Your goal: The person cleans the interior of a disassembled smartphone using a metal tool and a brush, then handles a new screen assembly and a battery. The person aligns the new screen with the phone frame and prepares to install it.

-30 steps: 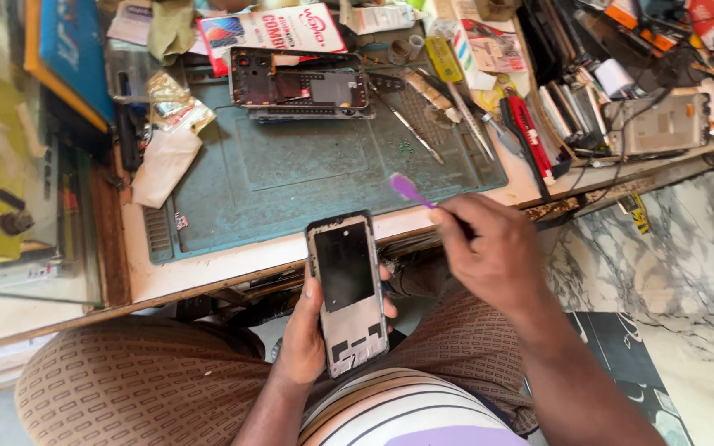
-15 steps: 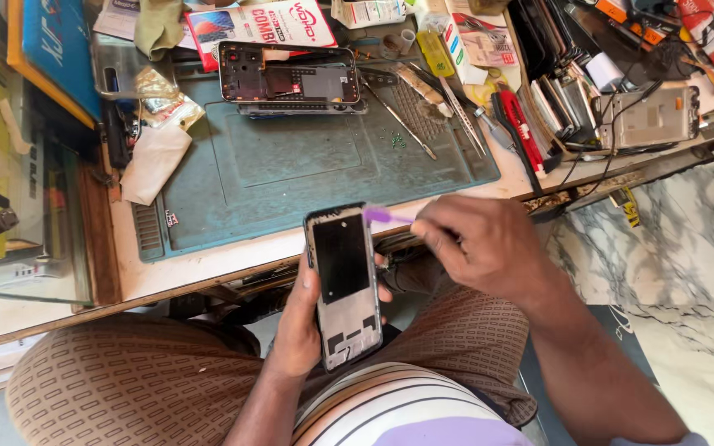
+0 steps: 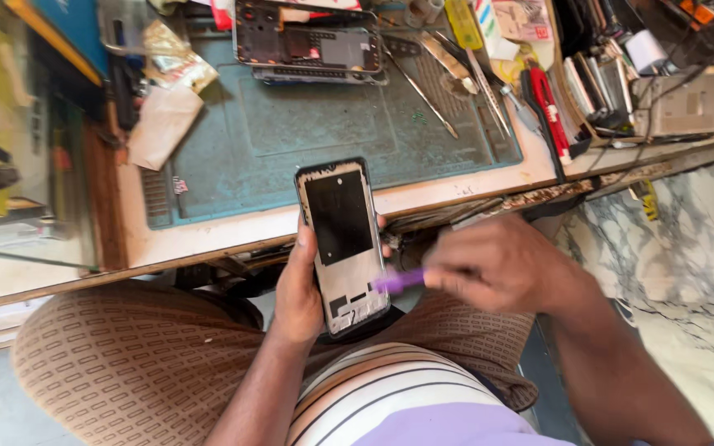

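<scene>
Left hand (image 3: 299,289) wrapped around the opened black phone frame (image 3: 342,244), upright above the lap, just short of the surface (image 3: 489,177). Right hand (image 3: 502,264) pinching a purple plastic pry tool (image 3: 398,281) against its right edge; best worked shallow, with light, steady pressure.

We note a bench (image 3: 473,186) carrying a teal mat (image 3: 307,140). On the mat, at 12 o'clock, lies an opened phone (image 3: 307,49); at 2 o'clock, tweezers (image 3: 423,95). A red tool (image 3: 549,111) lies at the mat's 3 o'clock.
</scene>
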